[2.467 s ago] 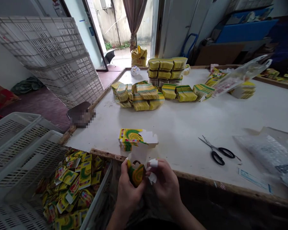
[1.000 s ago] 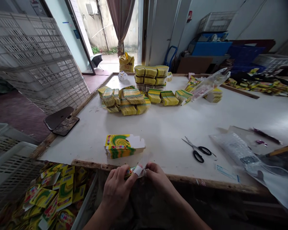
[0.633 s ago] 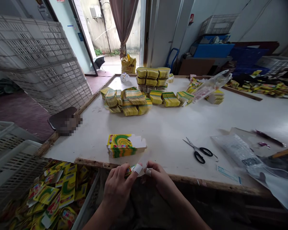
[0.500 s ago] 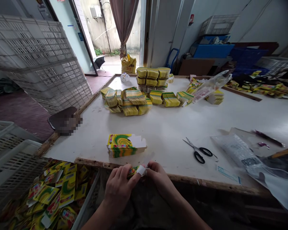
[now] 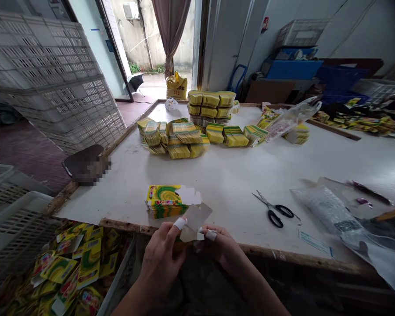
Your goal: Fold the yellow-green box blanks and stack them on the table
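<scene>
My left hand and my right hand meet at the near table edge, both closed on one small carton whose pale inner flap stands up between my taped fingertips. Just beyond them a short stack of flat yellow-green cartons lies on the white table. Most of the held carton's printed side is hidden behind my fingers.
A white crate at lower left holds several folded yellow cartons. Bundles of flat cartons pile up at the table's far side. Black scissors and clear plastic bags lie to the right. A dark blurred object rests on the left edge.
The carton, pressed nearly flat between my fingertips half a second ago, now shows a raised pale flap. My hands stay at the table edge; the view has barely shifted.
</scene>
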Available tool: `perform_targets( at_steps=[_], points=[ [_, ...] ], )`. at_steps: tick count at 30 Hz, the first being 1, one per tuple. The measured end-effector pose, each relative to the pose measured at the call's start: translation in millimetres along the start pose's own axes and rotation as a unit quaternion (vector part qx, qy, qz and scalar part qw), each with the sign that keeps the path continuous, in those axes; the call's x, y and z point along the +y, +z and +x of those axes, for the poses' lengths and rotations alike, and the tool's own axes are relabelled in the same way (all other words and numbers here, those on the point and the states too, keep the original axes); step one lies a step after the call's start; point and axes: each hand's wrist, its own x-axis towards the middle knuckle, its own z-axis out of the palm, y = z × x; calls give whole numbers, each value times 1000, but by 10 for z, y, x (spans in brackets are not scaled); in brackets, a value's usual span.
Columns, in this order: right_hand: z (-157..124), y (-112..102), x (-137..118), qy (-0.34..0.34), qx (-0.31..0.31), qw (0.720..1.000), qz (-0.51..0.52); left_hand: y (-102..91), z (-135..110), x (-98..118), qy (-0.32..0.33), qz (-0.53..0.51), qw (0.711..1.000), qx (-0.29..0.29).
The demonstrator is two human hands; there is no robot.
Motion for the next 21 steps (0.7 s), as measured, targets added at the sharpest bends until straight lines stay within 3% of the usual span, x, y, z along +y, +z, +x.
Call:
perform_targets(
  at_steps=[7, 14, 17, 21],
  points=[
    [-43, 42, -7, -23, -67, 997, 25, 7, -7, 59, -100, -95, 990, -37],
    [-14, 162, -75, -14, -110, 993, -41, 11, -59, 188, -91, -108, 989, -54],
    [-9, 169, -116, -17, -154, 986, -69, 6, -52, 219, -78, -103, 990, -55],
    [-5, 144, -110, -34, -164, 982, -87, 4, -60, 231, -79, -96, 990, -68]
  ],
)
